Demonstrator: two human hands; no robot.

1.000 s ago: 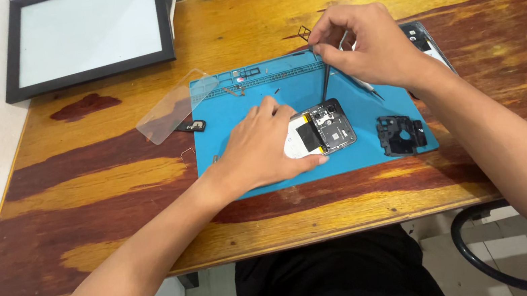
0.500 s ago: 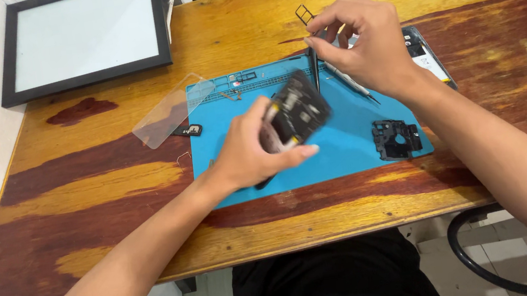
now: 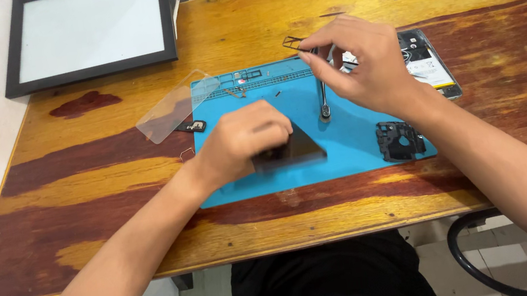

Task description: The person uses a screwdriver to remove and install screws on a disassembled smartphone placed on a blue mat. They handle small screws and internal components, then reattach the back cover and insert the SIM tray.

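Head view: left hand (image 3: pixel 242 140) gripping dark phone body (image 3: pixel 291 151) tilted above blue mat (image 3: pixel 358 146), right hand (image 3: pixel 361 64) pinching tweezers (image 3: pixel 321 89); loose grip risks dropping it.

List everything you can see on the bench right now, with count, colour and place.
Work mat: one, blue, table centre.
Phone body: one, dark, on mat, in left hand.
Tweezers: one, metal, on mat.
Small frame part: one, black, mat's right end.
Clear panel: one, transparent, left of mat.
Picture frame: one, black, far left.
Flat phone part: one, right of mat.
Table: one, wooden.
Left hand: grip on phone body.
Right hand: pinching small metal piece.
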